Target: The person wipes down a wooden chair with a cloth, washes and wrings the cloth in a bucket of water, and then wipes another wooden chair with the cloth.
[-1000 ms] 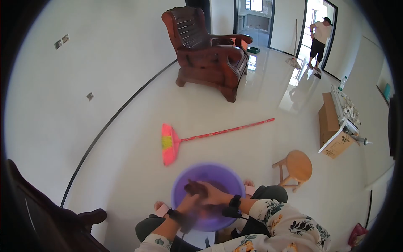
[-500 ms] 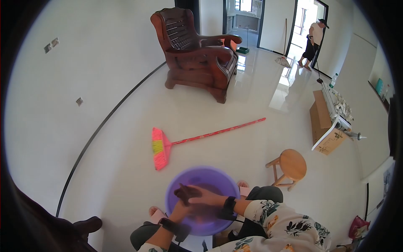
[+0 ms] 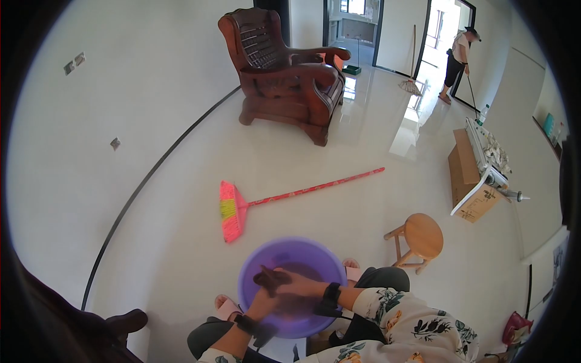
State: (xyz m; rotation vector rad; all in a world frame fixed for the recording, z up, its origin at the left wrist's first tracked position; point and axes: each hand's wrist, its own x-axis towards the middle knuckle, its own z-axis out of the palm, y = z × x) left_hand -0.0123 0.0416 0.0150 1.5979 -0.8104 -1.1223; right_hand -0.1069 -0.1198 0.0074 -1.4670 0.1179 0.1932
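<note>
A purple basin (image 3: 330, 257) stands on the floor between my feet, with murky liquid inside. Over it, my left hand (image 3: 264, 302) and my right hand (image 3: 295, 283) are pressed close together around a dark brown wet cloth (image 3: 270, 278). The cloth bunches up past the fingers on the far side of the hands. Both hands are closed on it, and some fingers are hidden or blurred. Each wrist wears a black band.
A pink broom (image 3: 315, 189) lies beyond the basin. A round wooden stool (image 3: 422, 236) stands to the right, near a cardboard box (image 3: 478, 202). Farther off are a wooden armchair (image 3: 284, 78), a mop (image 3: 410, 88) and another person (image 3: 458, 57) holding a long handle.
The view has shifted slightly, moving the scene left. My hands stay together on the cloth over the basin, with small shifts. The other person has moved within the doorway area, turning and bending forward.
</note>
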